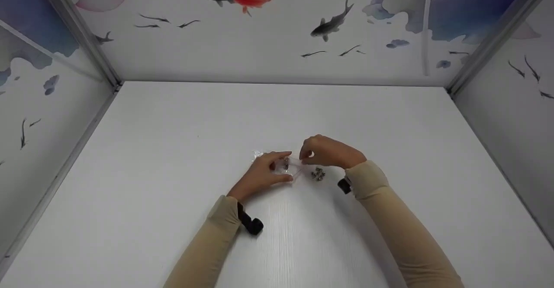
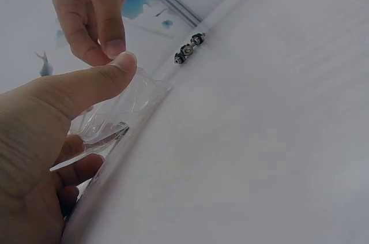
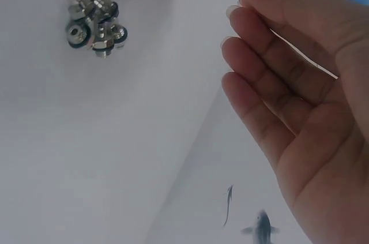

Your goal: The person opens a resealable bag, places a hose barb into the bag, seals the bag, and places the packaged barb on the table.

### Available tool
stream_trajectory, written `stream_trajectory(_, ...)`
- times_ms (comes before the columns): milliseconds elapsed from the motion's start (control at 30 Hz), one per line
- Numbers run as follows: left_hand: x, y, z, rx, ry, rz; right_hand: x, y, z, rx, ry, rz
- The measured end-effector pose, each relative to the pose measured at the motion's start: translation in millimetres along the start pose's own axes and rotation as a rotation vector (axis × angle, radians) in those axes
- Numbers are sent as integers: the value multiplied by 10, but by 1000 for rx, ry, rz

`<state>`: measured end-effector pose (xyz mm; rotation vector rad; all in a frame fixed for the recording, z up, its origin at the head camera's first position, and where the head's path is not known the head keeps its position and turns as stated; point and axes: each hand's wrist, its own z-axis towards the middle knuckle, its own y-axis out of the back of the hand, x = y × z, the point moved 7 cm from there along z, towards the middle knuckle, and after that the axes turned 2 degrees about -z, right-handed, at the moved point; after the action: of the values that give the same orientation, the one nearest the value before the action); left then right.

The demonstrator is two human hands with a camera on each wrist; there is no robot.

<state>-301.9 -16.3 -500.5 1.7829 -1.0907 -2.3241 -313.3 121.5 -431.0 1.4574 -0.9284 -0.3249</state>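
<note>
Both my left hand [image 1: 260, 174] and right hand [image 1: 331, 151] pinch the clear bag [image 2: 135, 97]. Hard tugging could scatter nearby fittings [image 1: 318, 174].

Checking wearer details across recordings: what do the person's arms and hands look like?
The left sleeve and right sleeve are long, plain beige and creased. A black strap with a rounded black device sits at the left wrist; a small black device shows at the right. The left hand and right hand wear no gloves.
</note>
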Motion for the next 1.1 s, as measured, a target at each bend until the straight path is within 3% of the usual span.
stream_trajectory(433, -12, 0, -12, -5, -16, 0, -270, -95, -120, 52, -118, 26)
stream_trajectory(1100, 11, -8, -1, -12, -36, 14, -335, -188, -144, 91, -160, 29)
